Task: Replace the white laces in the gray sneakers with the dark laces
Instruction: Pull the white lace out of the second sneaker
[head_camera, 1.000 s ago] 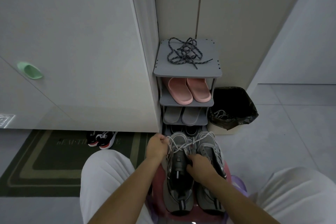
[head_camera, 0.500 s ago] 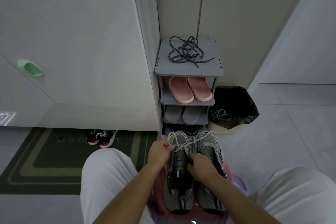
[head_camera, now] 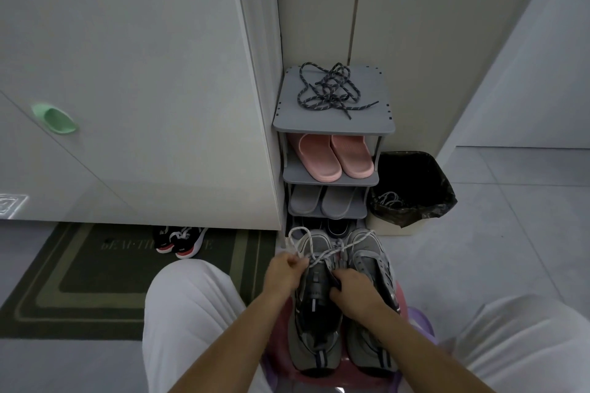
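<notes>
Lace (head_camera: 322, 254) pinched between left hand (head_camera: 282, 274) fingers (head_camera: 295, 262); right hand (head_camera: 354, 295) grips sneaker (head_camera: 314, 322).

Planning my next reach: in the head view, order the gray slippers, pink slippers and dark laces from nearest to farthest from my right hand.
1. Gray slippers: lower shelf of the rack, just beyond the right hand.
2. Pink slippers: the shelf above.
3. Dark laces: piled on the rack's top, farthest.
</notes>
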Available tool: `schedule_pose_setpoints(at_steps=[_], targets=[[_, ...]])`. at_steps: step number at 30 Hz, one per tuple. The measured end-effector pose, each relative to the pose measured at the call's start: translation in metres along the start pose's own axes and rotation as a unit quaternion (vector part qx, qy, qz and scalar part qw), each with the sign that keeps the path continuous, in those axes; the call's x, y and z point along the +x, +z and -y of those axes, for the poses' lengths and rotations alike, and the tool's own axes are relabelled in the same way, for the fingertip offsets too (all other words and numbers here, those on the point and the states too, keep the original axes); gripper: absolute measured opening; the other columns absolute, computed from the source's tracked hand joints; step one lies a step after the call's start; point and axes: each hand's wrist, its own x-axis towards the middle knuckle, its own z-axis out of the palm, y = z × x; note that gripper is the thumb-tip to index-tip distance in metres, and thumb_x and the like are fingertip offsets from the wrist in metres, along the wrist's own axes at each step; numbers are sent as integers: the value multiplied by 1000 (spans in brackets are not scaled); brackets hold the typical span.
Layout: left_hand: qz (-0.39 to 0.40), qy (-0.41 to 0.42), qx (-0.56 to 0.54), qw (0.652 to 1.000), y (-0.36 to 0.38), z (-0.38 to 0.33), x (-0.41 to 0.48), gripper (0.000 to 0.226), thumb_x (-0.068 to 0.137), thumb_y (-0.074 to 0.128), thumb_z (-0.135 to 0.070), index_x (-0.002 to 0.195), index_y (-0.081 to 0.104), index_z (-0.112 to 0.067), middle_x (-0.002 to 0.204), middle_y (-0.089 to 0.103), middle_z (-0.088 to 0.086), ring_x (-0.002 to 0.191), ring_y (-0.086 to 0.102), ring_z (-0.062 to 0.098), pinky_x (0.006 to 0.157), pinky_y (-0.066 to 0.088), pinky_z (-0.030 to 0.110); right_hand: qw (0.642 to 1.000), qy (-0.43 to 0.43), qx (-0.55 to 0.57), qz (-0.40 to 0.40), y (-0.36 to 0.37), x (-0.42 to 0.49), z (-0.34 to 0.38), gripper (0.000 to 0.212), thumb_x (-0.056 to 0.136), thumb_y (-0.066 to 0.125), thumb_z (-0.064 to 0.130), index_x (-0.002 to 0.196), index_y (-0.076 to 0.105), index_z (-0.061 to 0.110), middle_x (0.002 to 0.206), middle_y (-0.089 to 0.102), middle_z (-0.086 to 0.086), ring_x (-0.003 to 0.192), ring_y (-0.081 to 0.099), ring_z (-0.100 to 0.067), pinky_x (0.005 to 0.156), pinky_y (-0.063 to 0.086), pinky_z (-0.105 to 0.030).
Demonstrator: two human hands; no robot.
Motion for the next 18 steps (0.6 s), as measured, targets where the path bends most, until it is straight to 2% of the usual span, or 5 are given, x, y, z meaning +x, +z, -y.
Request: schedule_pose_setpoints(at_steps=[3,5,9,13,18], targets=[[-20,11,-36,999,2,1,-5,14,89,63,-17,81,55,-9,73,53,-2,76,51,13,57,37,10,1000,-8,0,0,0,0,1,7,87,50,16,90,54,11,104,62,-14,100,58,-29,74,42,-27],[-31,27,-39,998,0,-1,-3,23,88,63,-11,70,49,-13,66,49,-5,69,48,11,53,36,6,1000,-7,3,-1,0,0,1,8,87,50,15,90,54,10,99,61,-13,98,59,-29,70,39,-25],[-69,56,-52,995,-14,-15,9,13,90,60,-12,77,57,-11,74,60,3,70,55,16,66,44,25,1000,-4,9,-6,0,-1,0,23,87,49,15,104,60,3,106,63,-15,97,60,-29,70,40,-24],[-93,71,-80,990,-31,-28,21,9,91,58,-14,83,60,-10,78,62,3,72,57,16,74,49,32,1000,2,10,-5,1,0,0,25,87,49,14,106,61,4,106,65,-15,96,61,-28,75,47,-29],[-19,20,-33,999,-18,-15,16,17,89,62,-25,86,60,-8,80,60,4,77,58,19,77,49,32,1000,0,5,-7,1,0,0,25,87,49,14,107,61,4,108,64,-14,99,60,-29,79,48,-31]])
